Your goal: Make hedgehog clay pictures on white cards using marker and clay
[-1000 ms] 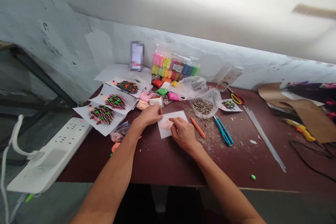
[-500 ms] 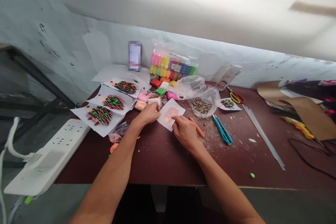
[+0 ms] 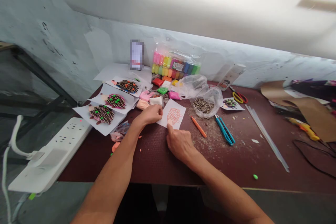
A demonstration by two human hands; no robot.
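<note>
A white paper card with an orange hedgehog-like drawing lies on the dark red table. My left hand is at the card's left edge, its fingertips pinched together; what they hold, if anything, is too small to tell. At the card's lower edge, my right hand has its index finger stretched onto the drawing and the other fingers curled under. Just right of the card lies an orange pen. Beyond my left hand are a white lump and peach clay.
Finished-looking hedgehog cards lie at the left beside a power strip. Behind are clay packs and a bag of seeds. A teal cutter, scissors and clear sticks lie at the right.
My right hand has moved down and left, its index finger now on the lower part of the drawing, leaving more of the card visible. The whole view has shifted slightly.
</note>
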